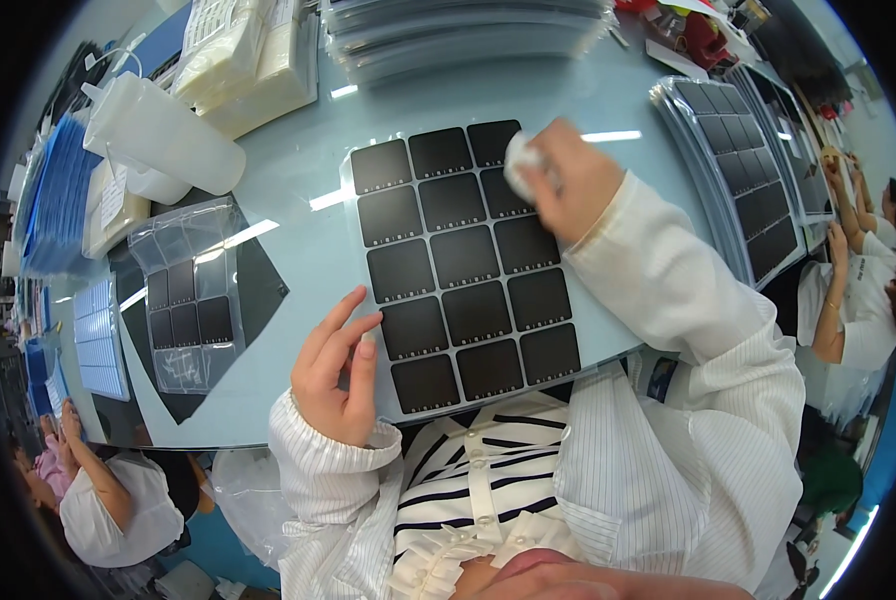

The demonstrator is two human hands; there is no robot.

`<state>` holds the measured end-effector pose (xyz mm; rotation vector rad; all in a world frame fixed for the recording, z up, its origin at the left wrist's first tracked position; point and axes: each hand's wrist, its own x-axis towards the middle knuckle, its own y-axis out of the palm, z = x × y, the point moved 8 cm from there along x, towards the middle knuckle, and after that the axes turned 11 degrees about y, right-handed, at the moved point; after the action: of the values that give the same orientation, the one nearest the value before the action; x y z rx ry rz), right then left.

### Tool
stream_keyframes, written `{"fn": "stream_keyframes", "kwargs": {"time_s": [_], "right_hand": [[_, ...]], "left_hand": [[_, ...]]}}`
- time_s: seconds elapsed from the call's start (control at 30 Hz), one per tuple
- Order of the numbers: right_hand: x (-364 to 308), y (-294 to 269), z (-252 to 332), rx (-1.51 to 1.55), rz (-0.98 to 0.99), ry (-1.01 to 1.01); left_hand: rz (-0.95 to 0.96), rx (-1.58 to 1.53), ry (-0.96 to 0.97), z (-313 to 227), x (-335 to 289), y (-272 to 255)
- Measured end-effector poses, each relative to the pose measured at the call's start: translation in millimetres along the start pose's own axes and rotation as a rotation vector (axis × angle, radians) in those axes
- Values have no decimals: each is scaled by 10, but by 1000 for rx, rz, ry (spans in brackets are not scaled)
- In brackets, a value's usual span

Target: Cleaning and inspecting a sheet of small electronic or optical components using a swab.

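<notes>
A clear sheet [415, 235] bearing rows of black rounded squares lies flat on the table in front of me. My right hand [580, 182], slightly blurred, is closed around a wadded white cloth [520, 168] at the sheet's upper right corner. The cloth covers part of the black squares there. At the sheet's left edge rests my left hand [336, 365], fingers apart and holding nothing, its fingertips beside or on the border.
A white squeeze bottle [168, 135] stands at the left, near packs of film [253, 70]. A clear pocket sheet with black squares [188, 300] lies below it. Stacked clear sheets [468, 35] are at the back, more black-square sheets [738, 165] at the right. Other people sit on both sides.
</notes>
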<state>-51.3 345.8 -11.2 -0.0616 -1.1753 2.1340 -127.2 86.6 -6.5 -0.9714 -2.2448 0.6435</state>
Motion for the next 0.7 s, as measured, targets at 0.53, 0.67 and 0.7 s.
{"fn": "stream_keyframes", "kwargs": {"time_s": [0.53,0.67,0.7], "right_hand": [[-992,37,653,38,337,-363],[-537,-148,88,67,31,-207],[-511,-123,43,99,41,-131]], "left_hand": [[-84,-592,-271,181,-343,-26],[106,-911,-320,130,-457,-49],[160,-1014,-322,120,-470,-13]]}}
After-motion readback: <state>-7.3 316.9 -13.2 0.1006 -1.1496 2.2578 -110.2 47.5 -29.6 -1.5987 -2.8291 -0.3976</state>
